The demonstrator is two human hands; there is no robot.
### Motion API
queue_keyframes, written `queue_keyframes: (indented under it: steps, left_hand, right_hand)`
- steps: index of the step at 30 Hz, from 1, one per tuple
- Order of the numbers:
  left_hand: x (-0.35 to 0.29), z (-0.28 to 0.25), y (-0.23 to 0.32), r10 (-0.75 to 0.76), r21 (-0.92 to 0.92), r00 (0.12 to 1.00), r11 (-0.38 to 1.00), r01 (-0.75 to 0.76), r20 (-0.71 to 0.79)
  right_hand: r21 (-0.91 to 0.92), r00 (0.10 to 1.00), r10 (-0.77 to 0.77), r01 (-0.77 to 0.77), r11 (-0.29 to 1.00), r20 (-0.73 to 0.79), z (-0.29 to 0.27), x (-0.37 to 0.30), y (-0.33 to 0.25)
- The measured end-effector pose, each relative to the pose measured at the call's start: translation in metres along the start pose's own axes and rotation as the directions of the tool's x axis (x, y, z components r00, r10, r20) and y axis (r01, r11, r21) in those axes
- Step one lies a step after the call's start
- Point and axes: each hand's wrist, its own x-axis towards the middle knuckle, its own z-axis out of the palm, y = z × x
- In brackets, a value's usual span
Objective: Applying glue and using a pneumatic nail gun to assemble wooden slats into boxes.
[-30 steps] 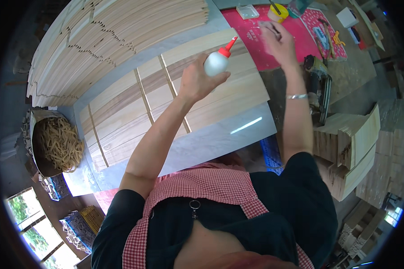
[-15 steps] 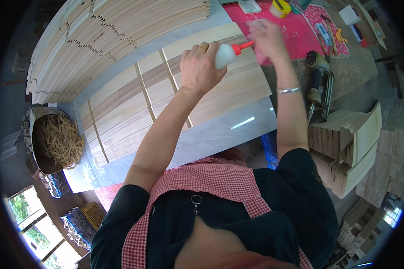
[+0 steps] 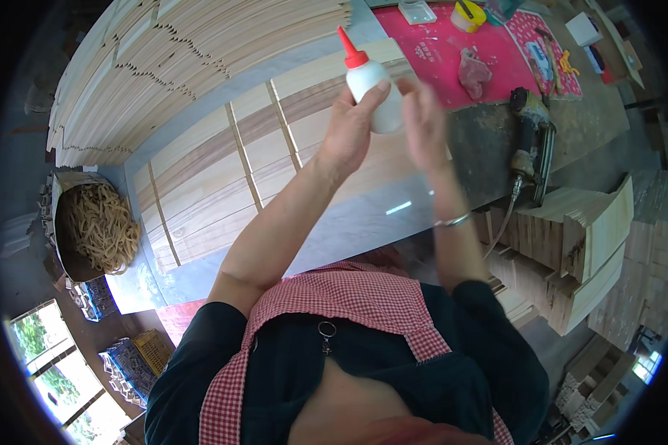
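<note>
gripping the bottle [image 3: 364,75], the left hand [image 3: 348,128] has turned it spout-up; the right hand [image 3: 426,127], hold unclear, has come alongside, seemingly to help.

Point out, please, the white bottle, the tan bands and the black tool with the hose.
White bottle [image 3: 366,76]: head view, on the upper part of its white body.
Tan bands [image 3: 100,230]: head view, on the middle of the heap.
Black tool [image 3: 525,133]: head view, on its dark body.
</note>
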Motion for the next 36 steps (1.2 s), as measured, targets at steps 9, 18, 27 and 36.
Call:
queue_keyframes:
  steps: [9,18,27,36]
  left_hand:
    - [-0.005,0.009,-0.01,0.121,0.358,0.952,0.907,-0.222,0.282]
    - [0.061,-0.08,-0.036,0.24,0.92,0.94,-0.363,-0.145,0.243]
    - [0.06,-0.081,-0.039,0.24,0.934,0.943,-0.324,-0.148,0.232]
    - [0.059,-0.08,-0.038,0.244,0.938,0.944,-0.318,-0.138,0.222]
  right_hand:
    - [0.203,0.855,-0.048,0.176,0.963,-0.516,-0.016,-0.027,0.007]
    - [0.172,0.832,0.173,-0.095,0.981,-0.527,-0.081,0.017,0.018]
    - [0.329,0.811,0.326,-0.176,0.928,-0.485,-0.084,0.072,0.059]
    - [0.116,0.826,0.272,-0.248,0.962,-0.494,-0.073,0.109,0.073]
